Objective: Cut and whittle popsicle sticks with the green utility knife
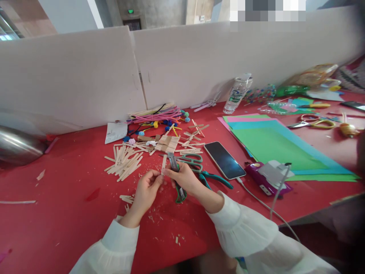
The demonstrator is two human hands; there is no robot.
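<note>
Between my two hands a wooden craft stick (164,161) stands nearly upright, pointing away from me. My left hand (147,192) is closed, its thumb and fingers pinching the stick's near end. My right hand (184,177) is closed around the middle of a green and dark utility knife (180,193), whose far end shows past the fingers. The right thumb and fingertip also meet the stick's lower end. Just beyond the right hand lie scissors (195,158) with grey-green handles. Teal-handled pliers (218,179) rest to its right.
Loose craft sticks (125,161) and pipe cleaners (156,115) lie beyond my hands. Wood shavings dot the red table (71,213). To the right are a phone (225,160) on a cable, a purple device (266,179), coloured paper (279,144) and a bottle (238,93). A white partition (71,80) stands behind.
</note>
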